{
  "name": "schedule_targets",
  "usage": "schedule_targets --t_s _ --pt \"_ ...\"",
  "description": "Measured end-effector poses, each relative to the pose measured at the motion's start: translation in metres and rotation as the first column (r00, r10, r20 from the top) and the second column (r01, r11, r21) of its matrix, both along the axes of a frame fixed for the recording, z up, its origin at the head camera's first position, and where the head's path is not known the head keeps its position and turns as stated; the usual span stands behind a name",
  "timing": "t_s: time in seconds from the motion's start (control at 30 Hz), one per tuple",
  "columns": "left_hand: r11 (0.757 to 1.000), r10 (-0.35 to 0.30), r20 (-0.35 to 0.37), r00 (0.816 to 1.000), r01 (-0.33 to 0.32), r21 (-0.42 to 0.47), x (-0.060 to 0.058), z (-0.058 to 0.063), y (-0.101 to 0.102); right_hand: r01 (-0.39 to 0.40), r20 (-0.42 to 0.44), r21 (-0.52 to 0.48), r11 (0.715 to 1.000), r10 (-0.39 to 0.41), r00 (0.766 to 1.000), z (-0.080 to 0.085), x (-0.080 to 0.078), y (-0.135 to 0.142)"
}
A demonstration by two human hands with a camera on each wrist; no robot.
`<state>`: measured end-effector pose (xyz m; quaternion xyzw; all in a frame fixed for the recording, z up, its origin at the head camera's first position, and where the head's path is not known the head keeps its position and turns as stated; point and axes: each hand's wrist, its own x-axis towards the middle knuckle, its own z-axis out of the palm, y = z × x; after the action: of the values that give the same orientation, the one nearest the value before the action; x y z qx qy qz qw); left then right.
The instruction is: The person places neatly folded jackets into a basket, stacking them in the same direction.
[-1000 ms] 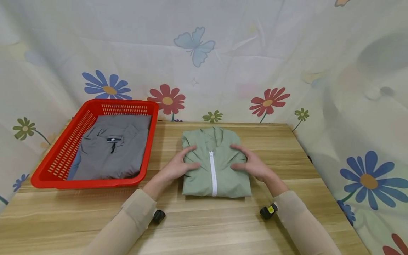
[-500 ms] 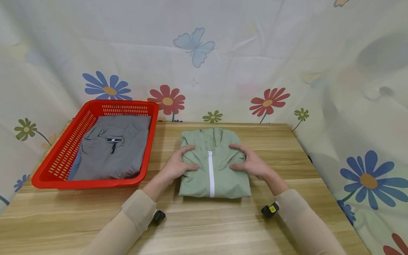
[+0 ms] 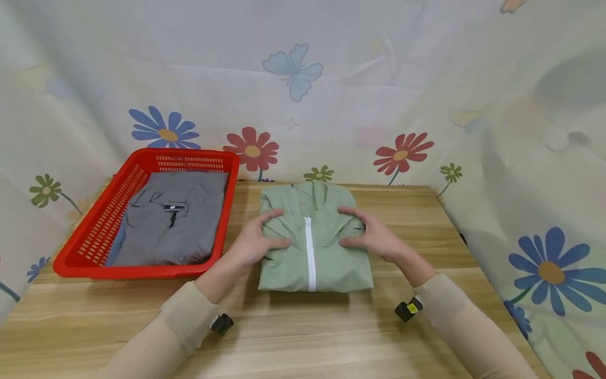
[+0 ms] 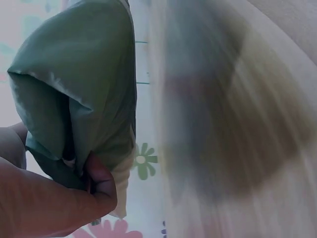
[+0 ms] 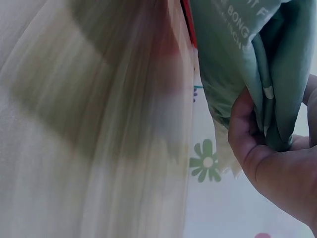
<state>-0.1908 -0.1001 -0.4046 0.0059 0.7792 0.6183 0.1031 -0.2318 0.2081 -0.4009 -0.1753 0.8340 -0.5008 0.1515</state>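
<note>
A folded green jacket [image 3: 333,268] with a white zipper faces me in the head view, raised a little off the wooden table. My left hand [image 3: 250,243] grips its left side, thumb on top. On the opposite side my right hand [image 3: 381,241] holds it the same way. Fingers curl under the folded layers of the jacket [image 4: 89,49] in the left wrist view. White lettering shows on the underside of the jacket [image 5: 225,64] in the right wrist view, where fingers also reach beneath it.
Left of the jacket stands a red plastic basket [image 3: 142,272] with slotted walls. Inside lies a folded grey garment [image 3: 165,239], with some blue cloth [image 3: 117,246] under its left edge. A flowered curtain [image 3: 341,116] hangs behind the wooden table [image 3: 303,337] and along its sides.
Both hands have lifted the green jacket off the table and shifted it slightly left. The basket stays where it was; the head view has turned a little.
</note>
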Motion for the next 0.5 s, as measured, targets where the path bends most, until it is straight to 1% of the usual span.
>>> schedule_targets --t_s 0.1,0.23,0.4,0.5 --pt "1.000 -0.005 -0.001 1.000 0.005 -0.001 0.004 0.007 -0.005 -0.002 0.016 -0.003 1.000 0.002 1.000 0.007 0.003 -0.004" --pt "0.999 -0.009 -0.021 1.000 0.009 -0.035 0.008 0.017 -0.013 -0.005 0.023 -0.007 1.000 0.005 1.000 0.015 0.004 -0.011" --pt "0.997 -0.009 -0.031 0.999 0.006 -0.076 0.010 0.027 -0.024 -0.010 0.017 -0.033 0.999 0.011 1.000 0.025 0.001 -0.021" --pt "0.997 0.000 -0.039 0.999 -0.003 -0.082 0.011 0.034 -0.031 -0.021 0.013 -0.058 0.998 0.022 1.000 0.031 -0.001 -0.028"
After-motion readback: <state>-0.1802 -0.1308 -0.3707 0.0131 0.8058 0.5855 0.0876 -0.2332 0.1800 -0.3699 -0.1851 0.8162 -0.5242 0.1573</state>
